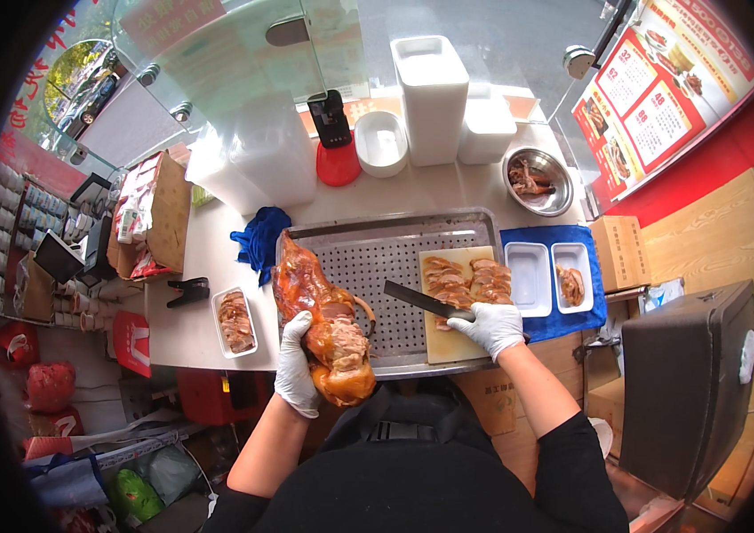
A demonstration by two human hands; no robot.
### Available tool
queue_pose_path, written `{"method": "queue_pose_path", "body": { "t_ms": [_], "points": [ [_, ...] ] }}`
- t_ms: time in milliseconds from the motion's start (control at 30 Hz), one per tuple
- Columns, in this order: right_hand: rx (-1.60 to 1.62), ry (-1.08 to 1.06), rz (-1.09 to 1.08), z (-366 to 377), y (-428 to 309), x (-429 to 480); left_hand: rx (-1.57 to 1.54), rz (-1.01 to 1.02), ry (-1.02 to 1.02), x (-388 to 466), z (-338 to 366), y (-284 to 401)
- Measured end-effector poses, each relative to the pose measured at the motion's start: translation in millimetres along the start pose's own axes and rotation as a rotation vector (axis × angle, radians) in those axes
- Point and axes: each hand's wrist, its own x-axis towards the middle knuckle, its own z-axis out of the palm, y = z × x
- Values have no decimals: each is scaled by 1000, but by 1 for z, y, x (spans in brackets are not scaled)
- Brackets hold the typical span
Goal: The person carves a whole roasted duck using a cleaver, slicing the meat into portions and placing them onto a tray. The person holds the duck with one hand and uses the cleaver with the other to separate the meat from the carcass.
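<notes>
Gloved in white, my left hand [297, 366] grips a roast duck [333, 326], its glazed skin cut away in part so pale meat shows. The duck rests over the left end of a perforated metal tray [383, 260]. My right hand [493, 328], also gloved, holds a knife [423, 300] by its handle, the dark blade pointing left across a cutting board [457, 346]. Rows of sliced duck [447, 276] lie on that board, partly hidden by the blade and hand. Behind the duck, a curved brown handle-like piece [366, 310] shows; I cannot tell what it belongs to.
On a blue cloth [563, 326] at right sit a white container [527, 276] and another with meat [571, 283]. A metal bowl [540, 180] of bones stands behind. At left are a filled container [235, 322], a black clamp [188, 292] and a crumpled blue cloth [260, 240].
</notes>
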Motion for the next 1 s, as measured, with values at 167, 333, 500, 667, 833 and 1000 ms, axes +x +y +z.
{"method": "queue_pose_path", "body": {
  "t_ms": [167, 333, 500, 667, 833, 1000],
  "points": [
    [71, 21, 12, -35, -11, -2, -44, -58, -18, -6, 11, 4],
    [395, 341, -388, -114, -66, 12, -113, -106, -159, -15, 34, 4],
    [380, 418, -616, -177, -121, 21, 18, -87, -192, -23, 55, -1],
    [372, 397, -664, -192, -134, 22, 39, -83, -205, -28, 61, 2],
    [333, 426, -679, -187, -128, 21, 3, -103, -241, -32, 57, 7],
    [260, 379, -720, -183, -110, 24, -19, -76, -233, -35, 55, 13]
  ]
}}
